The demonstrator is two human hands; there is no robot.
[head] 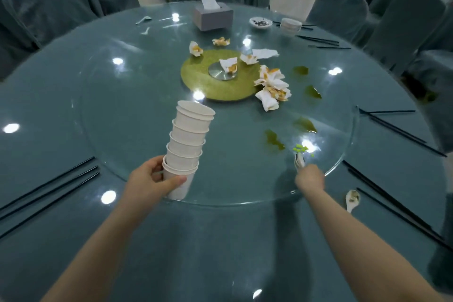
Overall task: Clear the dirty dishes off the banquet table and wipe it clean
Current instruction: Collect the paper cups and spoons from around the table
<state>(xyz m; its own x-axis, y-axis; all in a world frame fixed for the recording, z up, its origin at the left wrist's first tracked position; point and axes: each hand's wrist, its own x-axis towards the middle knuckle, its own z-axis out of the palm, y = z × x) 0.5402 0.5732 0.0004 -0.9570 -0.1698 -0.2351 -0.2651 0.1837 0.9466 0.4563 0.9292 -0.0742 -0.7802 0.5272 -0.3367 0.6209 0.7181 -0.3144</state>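
While the left hand curled around the bottom cup of the stacked cups, the leaning tower looked light but tippy (best gripped low). The right hand pinched a spoon at the glass turntable edge; its contents couldn't be told.

Glass turntable looking glossy, smooth, throwing back ceiling lights. Bench wearing matt teal cloth. Stacked cups reading as matt white paper. Crumpled napkins showing soft, creased paper, orange-stained. Hub disc shining as brushed metal. Chopsticks appearing glossy black. Spoon gleaming like glazed ceramic. Chair covers looking matt fabric.
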